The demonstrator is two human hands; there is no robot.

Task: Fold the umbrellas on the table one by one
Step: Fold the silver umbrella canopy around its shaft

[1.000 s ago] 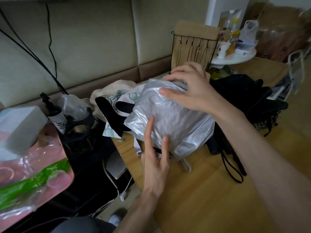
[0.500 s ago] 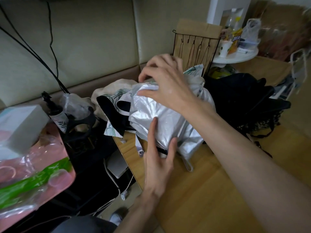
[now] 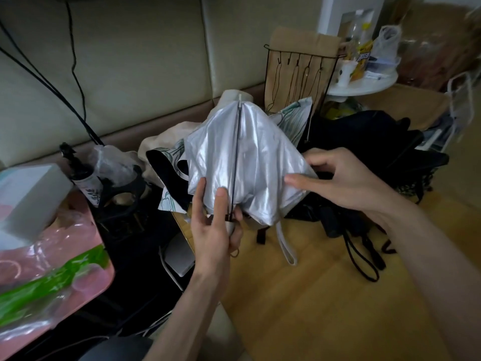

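A silver umbrella (image 3: 263, 162) stands nearly upright over the wooden table (image 3: 325, 303), its loose canopy hanging down around the shaft and one dark rib running down its front. My left hand (image 3: 216, 230) grips its handle at the bottom, fingers reaching up over the fabric. My right hand (image 3: 335, 178) pinches the canopy's right edge. A white wrist strap (image 3: 286, 246) dangles below. A black umbrella (image 3: 364, 142) lies in a heap behind it on the right. A white umbrella with a green leaf print (image 3: 294, 118) lies behind the silver one.
A wire rack with a brown paper bag (image 3: 296, 74) stands at the back. A small white round table (image 3: 364, 84) holds snacks and a cup. Left of the table are a pink plastic bag (image 3: 46, 272), a white box (image 3: 28, 194) and black cables against a padded bench.
The silver umbrella went from lying bunched on the pile to standing upright. My left hand slid down to its handle. My right hand moved from the top to the canopy's right edge.
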